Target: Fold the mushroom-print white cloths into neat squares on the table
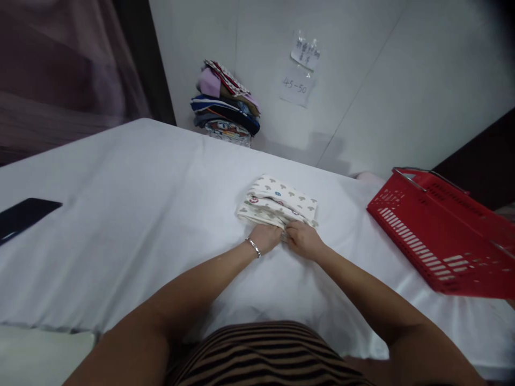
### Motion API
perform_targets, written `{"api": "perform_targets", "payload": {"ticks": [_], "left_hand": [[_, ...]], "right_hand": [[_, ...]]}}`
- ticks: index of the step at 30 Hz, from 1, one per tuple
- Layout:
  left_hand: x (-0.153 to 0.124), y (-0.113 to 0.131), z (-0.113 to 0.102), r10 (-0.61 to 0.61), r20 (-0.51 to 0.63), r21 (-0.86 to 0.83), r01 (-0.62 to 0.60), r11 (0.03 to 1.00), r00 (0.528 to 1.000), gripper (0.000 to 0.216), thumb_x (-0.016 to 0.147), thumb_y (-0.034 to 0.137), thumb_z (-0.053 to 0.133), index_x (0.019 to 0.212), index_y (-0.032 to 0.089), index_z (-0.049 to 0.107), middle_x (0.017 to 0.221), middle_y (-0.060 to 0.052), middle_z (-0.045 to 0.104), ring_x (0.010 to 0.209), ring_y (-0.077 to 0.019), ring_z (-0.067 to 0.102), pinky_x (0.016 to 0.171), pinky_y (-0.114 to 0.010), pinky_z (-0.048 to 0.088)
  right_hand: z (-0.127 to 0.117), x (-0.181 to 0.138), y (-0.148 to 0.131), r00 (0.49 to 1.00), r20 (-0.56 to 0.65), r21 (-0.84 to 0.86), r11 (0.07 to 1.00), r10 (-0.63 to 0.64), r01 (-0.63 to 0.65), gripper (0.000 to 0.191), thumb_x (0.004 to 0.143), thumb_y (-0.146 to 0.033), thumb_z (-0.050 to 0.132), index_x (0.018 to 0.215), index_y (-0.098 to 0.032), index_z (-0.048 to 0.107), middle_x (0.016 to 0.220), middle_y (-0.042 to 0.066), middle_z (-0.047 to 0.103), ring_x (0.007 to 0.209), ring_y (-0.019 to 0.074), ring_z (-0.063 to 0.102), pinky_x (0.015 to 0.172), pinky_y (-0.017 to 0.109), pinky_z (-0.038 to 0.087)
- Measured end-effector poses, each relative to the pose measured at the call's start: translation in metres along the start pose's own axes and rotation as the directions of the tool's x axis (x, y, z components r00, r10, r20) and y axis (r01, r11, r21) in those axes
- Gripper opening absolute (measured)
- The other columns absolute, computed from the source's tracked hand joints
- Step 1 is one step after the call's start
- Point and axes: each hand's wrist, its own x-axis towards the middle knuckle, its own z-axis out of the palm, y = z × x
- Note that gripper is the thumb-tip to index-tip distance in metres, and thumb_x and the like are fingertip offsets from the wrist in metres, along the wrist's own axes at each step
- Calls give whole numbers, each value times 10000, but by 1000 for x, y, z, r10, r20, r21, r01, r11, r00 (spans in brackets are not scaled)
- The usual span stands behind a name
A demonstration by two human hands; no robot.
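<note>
A folded white cloth with small grey and coloured prints (277, 205) lies on the white sheet of the table (132, 225). My left hand (266, 236), with a silver bracelet on its wrist, grips the cloth's near edge with curled fingers. My right hand (302, 239) sits right beside it, fingers also closed on the same near edge. Both hands touch each other at the cloth's front.
A red plastic basket (442, 236) stands at the right on the table. A pile of folded colourful clothes (226, 104) rests against the back wall. A dark flat object (22, 214) lies at the left edge. Paper notes (301, 69) hang on the wall.
</note>
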Motion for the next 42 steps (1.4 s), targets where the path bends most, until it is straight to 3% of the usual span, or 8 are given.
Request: {"api": "perform_targets", "payload": {"ticks": [11,19,22,29,36,42], "left_hand": [[-4,2,-5,4,-1,5,-4,1000,1000,252,887,249,412,914,156,646,899,-144,670,851,-250,631,741,-347,451],[-7,-2,-5,58,-13,157,-55,986,998,264,900,271,405,907,163,646,892,-89,681,793,-205,632,666,-309,460],[-15,-18,-11,42,-39,155,-35,987,998,252,905,293,398,883,188,626,891,-55,670,820,-190,618,678,-301,454],[-35,-78,-34,-95,-306,258,178,949,947,221,826,144,451,1006,185,571,1039,-79,593,968,-210,525,793,-333,438],[-26,-101,-47,-81,-200,309,141,941,977,237,858,183,419,985,197,619,1019,-74,624,994,-224,533,817,-364,420],[-22,-105,-45,-300,-201,84,322,943,932,277,834,192,435,991,267,651,1069,-4,635,974,-167,578,738,-280,456]], "right_hand": [[0,4,2,999,6,101,993,53,-53,177,871,-216,488,851,-178,660,993,64,653,996,180,565,829,262,445],[3,7,8,1000,2,113,994,9,-9,214,890,-211,469,838,-195,676,960,58,666,956,178,590,769,262,470],[9,4,8,999,-49,100,995,-11,16,223,897,-222,460,852,-196,676,958,59,667,957,185,587,786,281,472],[15,-3,3,985,-170,70,997,-28,41,232,910,-220,429,909,-175,656,1028,87,654,989,200,570,825,317,468],[20,-7,1,976,-209,8,998,-57,59,237,921,-206,406,935,-165,639,1042,93,637,988,211,556,834,334,458],[21,-11,-2,978,-207,3,1000,-17,18,193,904,-187,436,920,-174,628,1002,90,608,951,211,535,814,320,447]]}}
